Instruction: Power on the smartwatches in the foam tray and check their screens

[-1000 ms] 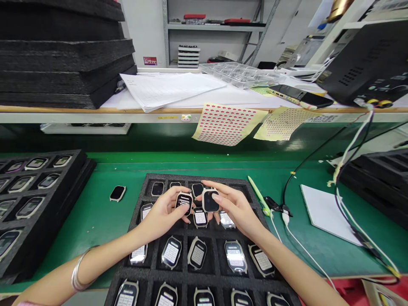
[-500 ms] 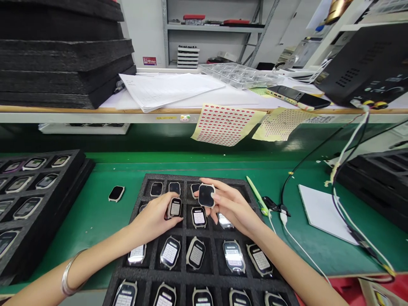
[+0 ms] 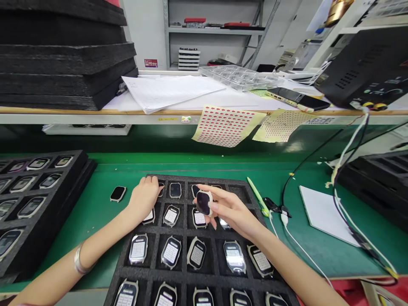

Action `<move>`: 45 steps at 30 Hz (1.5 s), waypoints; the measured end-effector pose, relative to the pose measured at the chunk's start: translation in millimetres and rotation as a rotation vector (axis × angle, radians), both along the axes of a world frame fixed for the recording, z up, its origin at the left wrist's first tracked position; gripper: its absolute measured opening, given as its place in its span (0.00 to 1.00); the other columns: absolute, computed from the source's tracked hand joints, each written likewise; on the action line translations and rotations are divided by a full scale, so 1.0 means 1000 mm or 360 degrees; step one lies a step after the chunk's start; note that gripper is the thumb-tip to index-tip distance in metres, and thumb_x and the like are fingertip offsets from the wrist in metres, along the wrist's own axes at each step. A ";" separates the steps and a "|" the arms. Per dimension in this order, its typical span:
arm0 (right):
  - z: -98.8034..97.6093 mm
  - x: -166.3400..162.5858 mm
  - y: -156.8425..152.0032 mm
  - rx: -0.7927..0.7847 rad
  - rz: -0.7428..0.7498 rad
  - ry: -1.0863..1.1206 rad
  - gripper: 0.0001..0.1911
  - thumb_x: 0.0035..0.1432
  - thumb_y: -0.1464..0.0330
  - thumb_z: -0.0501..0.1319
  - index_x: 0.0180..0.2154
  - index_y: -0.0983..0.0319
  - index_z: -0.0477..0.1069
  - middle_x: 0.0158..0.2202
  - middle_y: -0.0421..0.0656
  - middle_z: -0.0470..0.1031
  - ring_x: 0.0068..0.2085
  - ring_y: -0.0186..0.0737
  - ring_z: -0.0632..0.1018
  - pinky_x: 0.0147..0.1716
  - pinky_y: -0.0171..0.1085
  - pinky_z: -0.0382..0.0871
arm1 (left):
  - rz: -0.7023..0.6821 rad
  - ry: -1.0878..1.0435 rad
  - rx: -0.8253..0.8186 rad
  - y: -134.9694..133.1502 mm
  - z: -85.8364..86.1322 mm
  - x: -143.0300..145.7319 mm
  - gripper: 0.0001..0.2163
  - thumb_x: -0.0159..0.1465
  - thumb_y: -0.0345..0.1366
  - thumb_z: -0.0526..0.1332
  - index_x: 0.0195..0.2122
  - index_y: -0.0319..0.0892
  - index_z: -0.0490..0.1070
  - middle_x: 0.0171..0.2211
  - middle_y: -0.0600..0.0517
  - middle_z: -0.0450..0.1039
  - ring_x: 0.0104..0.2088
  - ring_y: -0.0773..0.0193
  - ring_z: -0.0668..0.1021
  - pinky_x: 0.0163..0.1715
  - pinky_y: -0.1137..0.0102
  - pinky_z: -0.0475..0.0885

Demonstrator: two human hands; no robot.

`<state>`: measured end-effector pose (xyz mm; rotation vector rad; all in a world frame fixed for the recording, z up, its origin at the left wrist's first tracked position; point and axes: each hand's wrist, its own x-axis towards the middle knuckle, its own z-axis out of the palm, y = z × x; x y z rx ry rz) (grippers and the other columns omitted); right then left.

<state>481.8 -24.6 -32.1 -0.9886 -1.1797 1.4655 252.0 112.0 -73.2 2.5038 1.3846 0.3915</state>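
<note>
My right hand [image 3: 232,209] holds a strapless smartwatch [image 3: 203,203] above the black foam tray [image 3: 184,231], pinched between thumb and fingers. Its screen is dark and tilted to the left. My left hand [image 3: 144,199] reaches into the tray's far left compartment, fingers bent round a smartwatch [image 3: 161,191] that they mostly hide. Beside it in the back row lies a dark-screened smartwatch [image 3: 175,190]. In the second row a smartwatch with a lit white screen [image 3: 171,215] rests in its slot. Several more with lit screens fill the nearer rows.
One dark smartwatch [image 3: 118,194] lies on the green bench left of the tray. Another foam tray of watches [image 3: 47,212] stands at far left. Right of the tray are a green pen [image 3: 257,195], cables [image 3: 284,219] and white paper [image 3: 325,214]. A shelf edge [image 3: 143,119] runs behind.
My left hand has let go of the lit smartwatch, now in its second-row slot, and moved back and left to the corner compartment. My right hand has turned its smartwatch slightly and lowered it.
</note>
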 end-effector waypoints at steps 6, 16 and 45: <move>-0.002 0.001 0.000 -0.0054 -0.0033 0.0016 0.25 0.58 0.64 0.65 0.56 0.62 0.66 0.30 0.43 0.74 0.25 0.37 0.76 0.24 0.35 0.73 | -0.0165 -0.0501 -0.0487 0.011 0.008 -0.012 0.16 0.63 0.48 0.56 0.30 0.40 0.70 0.29 0.49 0.72 0.31 0.57 0.75 0.30 0.68 0.68; 0.001 -0.004 0.001 -0.0021 -0.0098 0.0152 0.24 0.59 0.66 0.64 0.56 0.60 0.66 0.33 0.43 0.73 0.27 0.36 0.77 0.23 0.32 0.73 | -0.0147 -0.1639 -0.1588 -0.033 0.049 0.025 0.20 0.60 0.43 0.62 0.49 0.36 0.65 0.26 0.54 0.68 0.24 0.69 0.71 0.27 0.73 0.69; -0.003 -0.001 -0.002 0.0028 -0.0071 0.0055 0.24 0.58 0.65 0.66 0.54 0.66 0.68 0.25 0.44 0.78 0.24 0.40 0.79 0.25 0.37 0.75 | -0.0477 -0.0941 -0.0680 -0.058 0.039 0.023 0.18 0.61 0.33 0.56 0.53 0.42 0.60 0.49 0.48 0.71 0.49 0.57 0.73 0.49 0.67 0.66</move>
